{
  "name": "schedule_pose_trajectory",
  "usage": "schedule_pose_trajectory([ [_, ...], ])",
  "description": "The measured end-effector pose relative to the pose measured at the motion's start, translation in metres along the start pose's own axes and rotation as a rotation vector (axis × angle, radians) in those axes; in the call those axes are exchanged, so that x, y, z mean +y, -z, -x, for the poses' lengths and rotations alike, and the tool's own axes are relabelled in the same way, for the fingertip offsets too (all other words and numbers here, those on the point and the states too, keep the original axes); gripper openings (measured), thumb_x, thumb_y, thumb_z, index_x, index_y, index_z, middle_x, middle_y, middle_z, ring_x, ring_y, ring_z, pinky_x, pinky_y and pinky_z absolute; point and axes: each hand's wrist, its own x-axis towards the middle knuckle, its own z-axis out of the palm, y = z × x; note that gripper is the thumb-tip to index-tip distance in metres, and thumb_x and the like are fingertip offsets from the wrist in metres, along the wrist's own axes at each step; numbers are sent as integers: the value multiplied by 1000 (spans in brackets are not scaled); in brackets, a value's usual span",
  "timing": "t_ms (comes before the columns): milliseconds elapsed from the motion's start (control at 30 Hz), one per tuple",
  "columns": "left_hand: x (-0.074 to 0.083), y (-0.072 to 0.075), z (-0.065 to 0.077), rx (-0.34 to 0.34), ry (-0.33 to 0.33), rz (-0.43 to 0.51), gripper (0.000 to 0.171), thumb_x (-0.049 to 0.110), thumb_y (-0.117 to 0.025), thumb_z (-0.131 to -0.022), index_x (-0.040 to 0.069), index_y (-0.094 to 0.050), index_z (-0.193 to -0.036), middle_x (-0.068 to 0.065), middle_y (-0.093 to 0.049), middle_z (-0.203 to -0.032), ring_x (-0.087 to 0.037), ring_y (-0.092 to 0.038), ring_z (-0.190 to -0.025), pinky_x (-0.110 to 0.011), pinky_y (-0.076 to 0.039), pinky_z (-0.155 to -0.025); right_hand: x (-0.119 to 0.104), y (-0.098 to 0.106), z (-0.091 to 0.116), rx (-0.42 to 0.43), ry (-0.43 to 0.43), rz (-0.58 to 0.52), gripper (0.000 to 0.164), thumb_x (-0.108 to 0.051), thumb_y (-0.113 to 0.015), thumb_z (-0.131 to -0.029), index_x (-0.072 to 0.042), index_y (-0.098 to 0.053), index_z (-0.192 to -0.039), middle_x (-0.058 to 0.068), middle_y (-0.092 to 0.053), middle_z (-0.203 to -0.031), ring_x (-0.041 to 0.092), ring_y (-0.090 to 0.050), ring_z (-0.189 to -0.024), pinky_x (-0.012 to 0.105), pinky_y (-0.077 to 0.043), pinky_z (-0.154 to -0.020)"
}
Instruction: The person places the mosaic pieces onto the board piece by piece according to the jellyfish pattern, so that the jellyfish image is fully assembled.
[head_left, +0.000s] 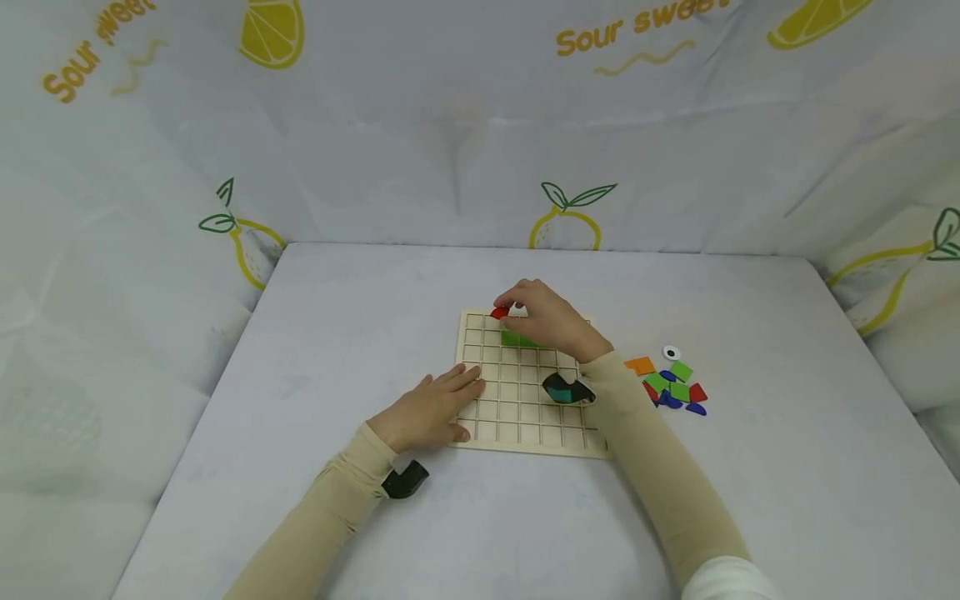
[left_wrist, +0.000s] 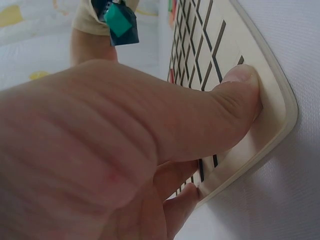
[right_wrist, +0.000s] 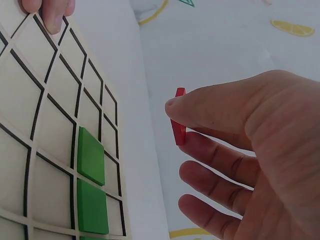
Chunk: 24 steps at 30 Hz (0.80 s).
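A light wooden grid board (head_left: 510,410) lies flat on the table. My right hand (head_left: 550,317) is over the board's far edge and pinches a small red tile (right_wrist: 177,131) between thumb and fingers, its other fingers loosely bent. In the right wrist view the tile is seen nearly edge-on, apart from the board. Green square tiles (right_wrist: 91,157) sit in a row in the grid's cells, partly hidden by the right hand in the head view. My left hand (head_left: 432,408) rests on the board's left edge with fingers spread; its thumb (left_wrist: 242,82) touches the near corner area.
Right of the board is a loose pile of small tiles: green ones (head_left: 681,371), an orange one (head_left: 641,365), red ones (head_left: 698,392) and blue ones (head_left: 696,409). A white disc with a black centre (head_left: 671,353) lies behind them. A printed cloth (head_left: 420,167) hangs behind the table.
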Motion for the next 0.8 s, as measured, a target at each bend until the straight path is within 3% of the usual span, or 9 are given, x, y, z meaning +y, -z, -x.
schedule_pose_trajectory([
  [500,0,2,1,3,-14,-17,75,24,-72,-94,11,-35,-158,-4,-21,-171,-25,-14,-160,-65,-24,-124,-4,-17,-9,-38,30,106,27,-17,-68,-97,-9,-72,-123,10,-68,-121,29,-57,-111,44,-51,-96],
  [800,1,3,2,-2,-8,-10,75,25,-72,-95,11,-35,-158,-4,-20,-171,-26,-13,-160,-64,-23,-124,-6,-23,-10,-87,-4,188,28,-19,-69,-97,-11,-72,-124,8,-68,-120,28,-58,-111,44,-52,-96],
])
